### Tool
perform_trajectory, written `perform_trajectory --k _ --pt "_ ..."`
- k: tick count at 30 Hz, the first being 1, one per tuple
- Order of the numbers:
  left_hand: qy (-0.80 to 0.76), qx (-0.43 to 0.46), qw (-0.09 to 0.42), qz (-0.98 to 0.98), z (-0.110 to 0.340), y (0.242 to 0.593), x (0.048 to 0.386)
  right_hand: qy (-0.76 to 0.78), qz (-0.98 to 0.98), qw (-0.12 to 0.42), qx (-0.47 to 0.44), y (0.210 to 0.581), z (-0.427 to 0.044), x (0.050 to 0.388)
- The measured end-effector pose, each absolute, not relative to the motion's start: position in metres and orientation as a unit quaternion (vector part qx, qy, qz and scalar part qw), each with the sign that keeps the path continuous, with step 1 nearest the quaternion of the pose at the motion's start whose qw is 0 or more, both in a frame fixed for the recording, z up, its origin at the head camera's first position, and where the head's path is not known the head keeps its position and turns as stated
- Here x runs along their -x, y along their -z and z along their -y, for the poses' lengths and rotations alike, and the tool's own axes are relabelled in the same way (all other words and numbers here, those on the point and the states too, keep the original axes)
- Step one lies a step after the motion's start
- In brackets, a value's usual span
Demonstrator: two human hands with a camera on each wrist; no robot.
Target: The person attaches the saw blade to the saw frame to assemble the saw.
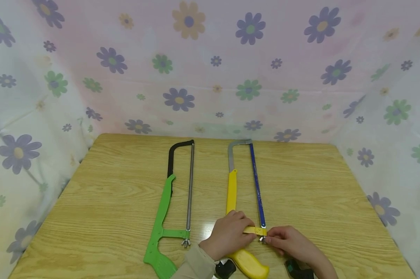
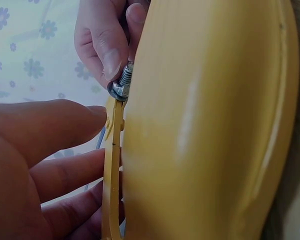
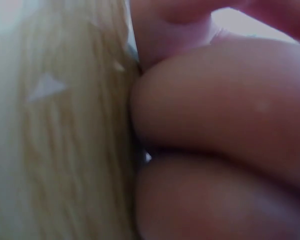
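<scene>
A yellow hacksaw point(image 1: 232, 190) with a grey front frame and a blue blade point(image 1: 257, 186) lies on the table. My left hand point(image 1: 230, 234) holds its yellow cross arm point(image 1: 256, 230), thumb on one side and fingers on the other. At the blade's near end my right hand point(image 1: 293, 244) pinches the wing nut point(image 1: 262, 240) between thumb and fingers. In the left wrist view the threaded bolt point(image 2: 125, 79) shows by the right fingertips, beside the big yellow handle point(image 2: 205, 120). The right wrist view shows mostly blurred fingers point(image 3: 215, 110), close to the tabletop.
To the left lies a green hacksaw point(image 1: 162, 205) with a black front frame, a grey blade point(image 1: 190, 186) and its own wing nut point(image 1: 186, 243). Flower-patterned cloth point(image 1: 210, 77) hangs behind the wooden table point(image 1: 119, 186) and at both sides. Dark devices point(image 1: 225, 268) sit at the wrists.
</scene>
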State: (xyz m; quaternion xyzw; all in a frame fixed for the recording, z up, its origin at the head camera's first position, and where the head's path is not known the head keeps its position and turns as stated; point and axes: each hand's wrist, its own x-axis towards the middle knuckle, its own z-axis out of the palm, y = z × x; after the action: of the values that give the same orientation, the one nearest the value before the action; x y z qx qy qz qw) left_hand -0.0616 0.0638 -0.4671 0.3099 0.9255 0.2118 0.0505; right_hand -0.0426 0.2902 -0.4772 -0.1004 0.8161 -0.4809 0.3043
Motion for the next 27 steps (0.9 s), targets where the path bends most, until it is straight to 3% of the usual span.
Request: perform_trajectory --k 27 --pt "-0.208 -0.313 0.055 -0.925 -0.0638 0.4669 0.0616 0.486 -0.816 0.296 0.096 0.4768 -0.2903 0.0414"
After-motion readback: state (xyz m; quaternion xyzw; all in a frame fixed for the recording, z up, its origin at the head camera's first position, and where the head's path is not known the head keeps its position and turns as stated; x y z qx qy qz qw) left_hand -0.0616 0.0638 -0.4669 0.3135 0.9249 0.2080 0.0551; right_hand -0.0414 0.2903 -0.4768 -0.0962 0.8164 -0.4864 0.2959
